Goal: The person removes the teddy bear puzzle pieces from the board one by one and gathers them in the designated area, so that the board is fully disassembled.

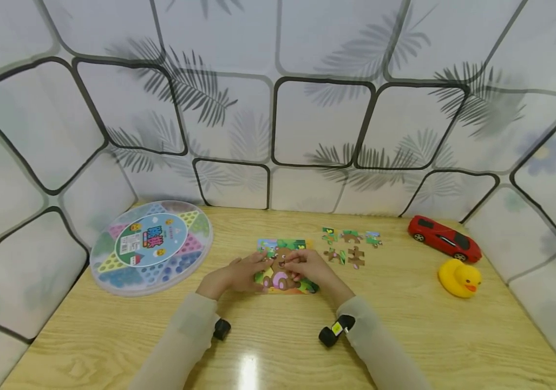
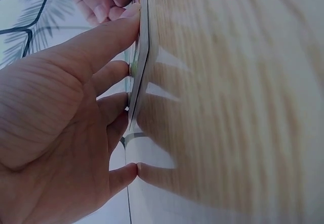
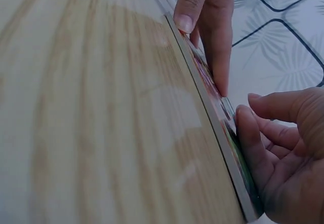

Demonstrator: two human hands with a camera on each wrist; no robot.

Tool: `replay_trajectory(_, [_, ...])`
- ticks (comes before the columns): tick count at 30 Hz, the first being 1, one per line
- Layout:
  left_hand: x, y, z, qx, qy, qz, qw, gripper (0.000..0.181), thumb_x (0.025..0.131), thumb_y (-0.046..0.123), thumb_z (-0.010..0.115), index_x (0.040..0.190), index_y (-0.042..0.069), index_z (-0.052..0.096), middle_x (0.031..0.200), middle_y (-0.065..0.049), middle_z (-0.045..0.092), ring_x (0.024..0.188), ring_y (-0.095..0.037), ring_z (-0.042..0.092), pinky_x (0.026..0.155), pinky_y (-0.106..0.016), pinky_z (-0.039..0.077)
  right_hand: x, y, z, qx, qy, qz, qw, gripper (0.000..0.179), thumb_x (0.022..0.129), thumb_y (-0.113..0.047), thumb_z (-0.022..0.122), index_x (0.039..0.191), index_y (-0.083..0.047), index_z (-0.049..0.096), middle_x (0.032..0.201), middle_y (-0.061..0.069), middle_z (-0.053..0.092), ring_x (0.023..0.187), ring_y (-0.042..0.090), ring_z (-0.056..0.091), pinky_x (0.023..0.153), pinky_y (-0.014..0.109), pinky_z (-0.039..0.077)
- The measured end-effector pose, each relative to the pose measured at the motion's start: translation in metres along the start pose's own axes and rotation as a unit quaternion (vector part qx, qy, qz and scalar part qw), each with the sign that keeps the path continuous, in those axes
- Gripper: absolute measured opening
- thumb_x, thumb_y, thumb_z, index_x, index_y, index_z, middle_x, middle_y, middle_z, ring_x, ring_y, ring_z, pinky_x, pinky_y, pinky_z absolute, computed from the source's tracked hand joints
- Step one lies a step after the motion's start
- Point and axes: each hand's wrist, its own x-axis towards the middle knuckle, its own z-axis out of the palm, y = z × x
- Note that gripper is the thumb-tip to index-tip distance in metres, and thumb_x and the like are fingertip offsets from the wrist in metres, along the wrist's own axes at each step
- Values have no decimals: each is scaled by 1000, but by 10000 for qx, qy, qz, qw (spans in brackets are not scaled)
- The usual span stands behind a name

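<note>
Left hand (image 1: 246, 272) and right hand (image 1: 314, 265) meet over a bear jigsaw (image 1: 280, 277) at the middle of the worktop (image 1: 268, 346) in the head view, the left lying across its left side with fingers spread and clasping nothing visible, the right bringing thumb and fingertips together over the bear. Five loose pieces (image 1: 355, 255) lie beyond the right hand, so the step in hand is probably fitting a piece while the left steadies the board; the next move seems to call for lining up its edges and pressing it flat. Whether the right hand grasps a piece cannot be told, since its own fingers cover the spot (as they do much of the picture). From the left wrist, the jigsaw appears nearly edge-on, the thumb touching it and the little finger reaching past its edge, so its picture is lost; the other hand is cut off at the top. From the right wrist, the right hand's fingers curl beside the jigsaw, thumb near a fingertip, with no piece discernible between them.
</note>
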Motion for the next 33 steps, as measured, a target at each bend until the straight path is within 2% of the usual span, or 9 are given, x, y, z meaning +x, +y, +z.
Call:
replay_trajectory(5, [2, -1, 1, 36, 17, -23, 10000, 75, 91, 41, 62, 150, 13, 27, 158, -11, 11, 144, -28, 10, 109, -60, 13, 3, 1, 5, -506, 59, -104, 9986, 25, 89, -7, 64, 110, 7, 63, 75, 4, 62, 59, 8, 57, 55, 21, 50])
replay_trajectory(10, [1, -1, 0, 60, 23, -80, 9999, 75, 90, 40, 62, 150, 12, 27, 158, -11, 11, 144, -28, 10, 110, -60, 13, 5, 0, 9, -1021, 308, -156, 9942, 23, 87, -7, 67, 108, 2, 66, 73, 3, 61, 58, 8, 56, 57, 23, 51])
replay_trajectory(18, [-2, 3, -2, 204, 152, -331, 9991, 75, 88, 43, 64, 150, 18, 30, 157, -18, 6, 144, -36, 6, 108, -62, 16, 6, -1, 13, -1199, 478, -126, 9916, 21, 86, -7, 69, 106, 0, 68, 70, 3, 60, 56, 8, 57, 54, 23, 51])
replay_trajectory(24, [-1, 4, -1, 206, 112, -504, 9985, 75, 88, 45, 63, 150, 21, 29, 158, -15, 4, 144, -35, 3, 107, -65, 12, 6, -2, 13, -1387, 519, -142, 9889, 21, 85, -9, 70, 105, -1, 68, 70, 3, 59, 56, 9, 56, 53, 23, 50])
replay_trajectory(33, [-2, 4, 1, 285, 302, -960, 9945, 96, 81, 52, 68, 151, 5, 22, 158, -14, 7, 144, -34, 5, 107, -65, 12, 5, -3, 14, -1485, 531, -76, 9875, 20, 85, -11, 71, 104, -2, 69, 68, 2, 57, 56, 9, 55, 53, 22, 49])
